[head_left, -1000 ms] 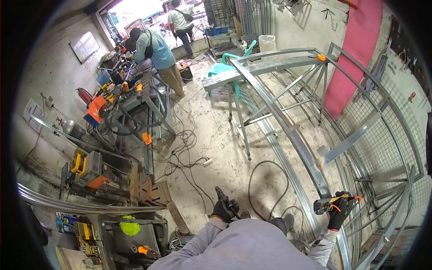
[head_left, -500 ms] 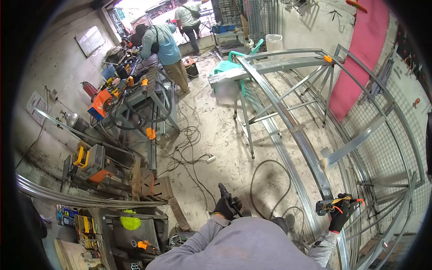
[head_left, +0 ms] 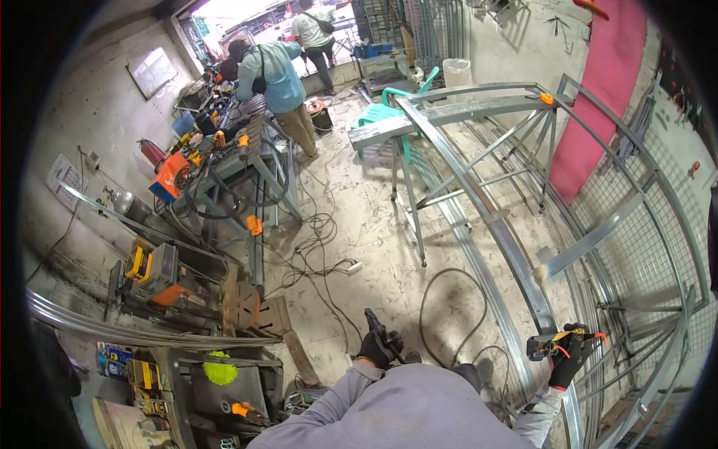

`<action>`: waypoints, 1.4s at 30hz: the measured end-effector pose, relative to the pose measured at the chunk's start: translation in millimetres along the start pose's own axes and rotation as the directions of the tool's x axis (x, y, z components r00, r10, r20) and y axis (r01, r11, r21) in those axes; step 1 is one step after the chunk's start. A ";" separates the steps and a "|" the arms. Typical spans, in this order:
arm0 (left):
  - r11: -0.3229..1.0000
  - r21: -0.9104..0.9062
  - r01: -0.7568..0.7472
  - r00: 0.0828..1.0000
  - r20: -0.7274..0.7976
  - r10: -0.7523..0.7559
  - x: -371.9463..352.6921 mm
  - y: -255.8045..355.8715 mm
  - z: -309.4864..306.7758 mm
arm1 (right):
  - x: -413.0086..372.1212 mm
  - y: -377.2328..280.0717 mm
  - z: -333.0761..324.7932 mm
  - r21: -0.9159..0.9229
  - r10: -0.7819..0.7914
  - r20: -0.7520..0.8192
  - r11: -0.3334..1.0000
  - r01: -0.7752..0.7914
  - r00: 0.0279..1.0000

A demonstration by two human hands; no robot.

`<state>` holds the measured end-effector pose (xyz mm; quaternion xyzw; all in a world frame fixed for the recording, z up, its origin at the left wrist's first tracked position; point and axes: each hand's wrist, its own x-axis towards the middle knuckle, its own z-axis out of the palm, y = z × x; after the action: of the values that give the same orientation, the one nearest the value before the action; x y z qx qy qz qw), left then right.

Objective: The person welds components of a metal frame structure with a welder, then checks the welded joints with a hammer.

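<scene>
My left hand (head_left: 379, 349), in a black glove, is closed round a dark, long hand tool (head_left: 375, 322) that points forward over the floor. Its exact kind I cannot tell. On the right, my gloved right hand (head_left: 571, 365) grips a yellow-and-black tool (head_left: 574, 334) with orange-red tips. This tool overlaps the lower part of a curved grey metal frame (head_left: 516, 266). A flat crosspiece (head_left: 591, 243) joins that frame just beyond the hand.
Cables (head_left: 318, 228) lie across the floor, and a looped hose (head_left: 425, 299) curls ahead of my feet. Left stands a workbench (head_left: 265, 176) loaded with tools; one person (head_left: 278, 82) bends over it. Another person (head_left: 313, 37) stands farther back. A green chair (head_left: 378, 112) is behind the frame.
The whole view has shifted slightly. Both hands keep nearly the same place and hold the same tools. The person at the back has stretched out an arm.
</scene>
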<state>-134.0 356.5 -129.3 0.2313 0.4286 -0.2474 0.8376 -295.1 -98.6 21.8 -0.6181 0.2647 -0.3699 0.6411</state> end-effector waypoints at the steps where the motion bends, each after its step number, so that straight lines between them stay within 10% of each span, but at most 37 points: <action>1: 1.000 0.003 0.001 1.000 -0.001 -0.001 2.0 -0.5 -2.5 | 0.5 1.2 -1.2 0.000 0.001 -0.003 1.000 -0.001 1.000; 42: 0.984 -0.128 0.121 0.986 0.129 -0.104 38.0 2.8 -29.3 | 5.2 21.6 -11.4 0.031 -0.068 -0.011 0.997 0.069 0.998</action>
<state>-130.6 368.0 -175.9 0.1337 0.4051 -0.2782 0.8606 -297.9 -110.4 0.0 -0.6150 0.2406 -0.3987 0.6363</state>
